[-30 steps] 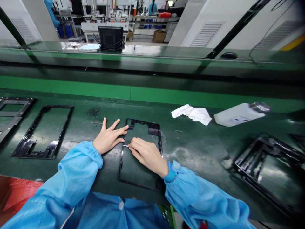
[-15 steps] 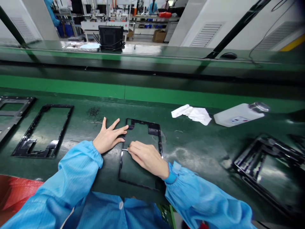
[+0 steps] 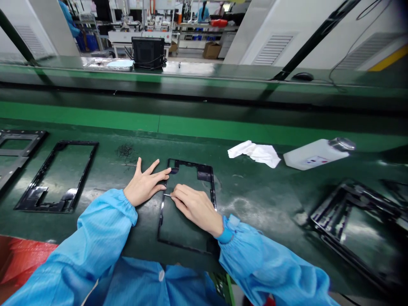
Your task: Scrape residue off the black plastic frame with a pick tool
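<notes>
A thin black rectangular frame [image 3: 185, 247] lies flat on the green bench in front of me. My left hand [image 3: 145, 182] rests with fingers spread, its fingertips on the upper left edge of that frame. Pinched in my right hand [image 3: 197, 208] is a slim metal tool [image 3: 167, 195] with a pointed tip, which meets the frame's left side just below my left thumb. Most of the tool is hidden inside the fingers, so its exact kind does not show. A small heap of black thin scraps [image 3: 125, 150] sits beyond my left hand.
Another black frame [image 3: 81, 174] and a larger grey one [image 3: 24, 159] lie at left. Toward the right are a crumpled white wipe [image 3: 255, 153], a white bottle [image 3: 314, 155] on its side and stacked black frames [image 3: 334, 242]. A raised shelf edge [image 3: 204, 80] crosses behind.
My right hand and the tool tip have slid slightly up along the frame's left side. My left hand stays in place, and the camera view has shifted a little.
</notes>
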Motion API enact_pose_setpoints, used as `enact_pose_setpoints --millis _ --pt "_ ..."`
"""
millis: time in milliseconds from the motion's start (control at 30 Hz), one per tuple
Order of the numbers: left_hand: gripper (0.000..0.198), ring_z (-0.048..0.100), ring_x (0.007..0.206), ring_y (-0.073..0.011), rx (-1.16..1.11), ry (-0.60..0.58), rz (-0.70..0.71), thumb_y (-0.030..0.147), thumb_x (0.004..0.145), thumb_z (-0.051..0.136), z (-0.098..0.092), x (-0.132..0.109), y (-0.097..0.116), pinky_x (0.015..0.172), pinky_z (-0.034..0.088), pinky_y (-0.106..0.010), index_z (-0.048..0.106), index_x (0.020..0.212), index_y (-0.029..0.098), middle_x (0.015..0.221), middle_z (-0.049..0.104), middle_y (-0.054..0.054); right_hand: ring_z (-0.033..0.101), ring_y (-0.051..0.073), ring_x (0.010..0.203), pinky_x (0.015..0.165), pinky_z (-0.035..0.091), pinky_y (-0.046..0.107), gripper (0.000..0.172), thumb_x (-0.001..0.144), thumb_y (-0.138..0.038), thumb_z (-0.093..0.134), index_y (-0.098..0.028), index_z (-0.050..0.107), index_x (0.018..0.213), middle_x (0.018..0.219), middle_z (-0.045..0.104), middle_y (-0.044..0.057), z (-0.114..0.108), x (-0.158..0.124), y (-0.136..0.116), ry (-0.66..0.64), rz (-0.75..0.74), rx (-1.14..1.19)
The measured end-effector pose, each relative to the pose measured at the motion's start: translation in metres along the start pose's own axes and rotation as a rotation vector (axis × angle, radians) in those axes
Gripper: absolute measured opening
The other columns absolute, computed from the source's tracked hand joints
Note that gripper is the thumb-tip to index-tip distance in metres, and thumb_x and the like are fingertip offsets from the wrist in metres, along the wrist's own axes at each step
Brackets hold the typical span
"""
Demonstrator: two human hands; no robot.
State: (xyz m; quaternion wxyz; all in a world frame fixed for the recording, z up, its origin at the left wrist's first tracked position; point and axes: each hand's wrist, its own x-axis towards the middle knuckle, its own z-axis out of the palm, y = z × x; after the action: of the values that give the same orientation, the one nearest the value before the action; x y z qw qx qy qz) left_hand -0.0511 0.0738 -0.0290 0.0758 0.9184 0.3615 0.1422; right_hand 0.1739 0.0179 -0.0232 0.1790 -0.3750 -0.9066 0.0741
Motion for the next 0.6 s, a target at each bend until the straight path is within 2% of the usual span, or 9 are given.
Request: enact_pose_setpoints --millis 167,333,500,600 --pt "0.051 0.02 0.145 -0.026 0.003 0.001 0.002 0.039 0.099 0.047 -0.0003 0.0002 0.0 0.107 -0.007 -0.071 0.033 0.146 0.028 0.129 0.062 -0.006 0.055 0.016 0.081 0.063 0.038 0.027 0.019 0.101 -0.02 0.04 -0.019 0.056 0.092 0.087 0.059 0.003 -0.0003 -0.0006 -0.0005 -0.047 -0.061 0.016" --pt "0.051 0.021 0.144 -0.0257 -0.001 -0.007 -0.003 0.037 0.1 0.046 -0.0009 0.0002 0.0 0.107 -0.007 -0.071 0.031 0.147 0.027 0.127 0.063 -0.007 0.056 0.016 0.081 0.064 0.039 0.026 0.018 0.101 -0.022 0.041 -0.019 0.056 0.092 0.088 0.059 0.004 0.0008 -0.0002 -0.0002 0.009 0.006 0.021" --pt "0.052 0.019 0.145 -0.0257 -0.007 -0.01 -0.003 0.039 0.099 0.046 -0.0012 0.0001 0.0 0.107 -0.008 -0.07 0.03 0.147 0.028 0.127 0.063 -0.006 0.055 0.016 0.08 0.063 0.038 0.026 0.02 0.101 -0.022 0.04 -0.02 0.056 0.09 0.085 0.059 0.003 0.0004 0.0001 -0.0006 -0.033 -0.05 0.027" --pt "0.05 0.019 0.145 -0.0252 -0.009 -0.018 -0.004 0.038 0.1 0.046 -0.0008 0.0 0.0001 0.107 -0.01 -0.069 0.031 0.147 0.028 0.13 0.061 -0.006 0.056 0.016 0.082 0.066 0.039 0.026 0.018 0.101 -0.022 0.04 -0.019 0.056 0.093 0.088 0.059 0.004 0.0006 0.0007 0.0006 -0.013 0.001 0.031"
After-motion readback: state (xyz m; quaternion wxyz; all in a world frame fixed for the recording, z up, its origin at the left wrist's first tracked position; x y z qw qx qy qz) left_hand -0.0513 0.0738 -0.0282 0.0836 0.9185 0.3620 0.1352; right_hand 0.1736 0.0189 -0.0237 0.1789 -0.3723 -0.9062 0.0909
